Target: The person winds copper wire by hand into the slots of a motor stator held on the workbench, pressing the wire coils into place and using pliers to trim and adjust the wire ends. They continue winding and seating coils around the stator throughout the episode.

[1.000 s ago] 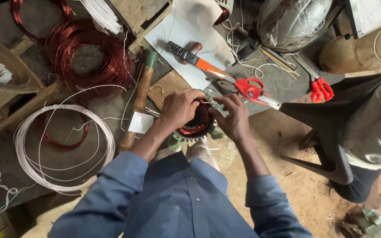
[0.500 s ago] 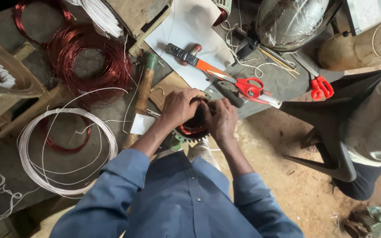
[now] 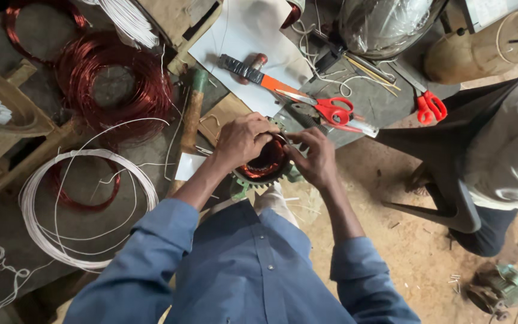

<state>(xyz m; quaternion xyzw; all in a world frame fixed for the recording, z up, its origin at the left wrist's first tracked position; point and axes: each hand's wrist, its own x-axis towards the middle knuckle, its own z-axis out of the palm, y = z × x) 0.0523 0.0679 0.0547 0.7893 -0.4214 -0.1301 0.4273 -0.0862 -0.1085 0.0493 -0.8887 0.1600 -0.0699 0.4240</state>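
both hands clasped around a round motor stator with copper windings, low at the table edge: left hand gripping its top rim, right hand closed on its right side. red scissors just beyond.

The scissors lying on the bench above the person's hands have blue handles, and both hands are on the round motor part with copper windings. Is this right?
Not quite: the head view shows the scissors with red handles. Both the left hand and right hand are on the round motor part.
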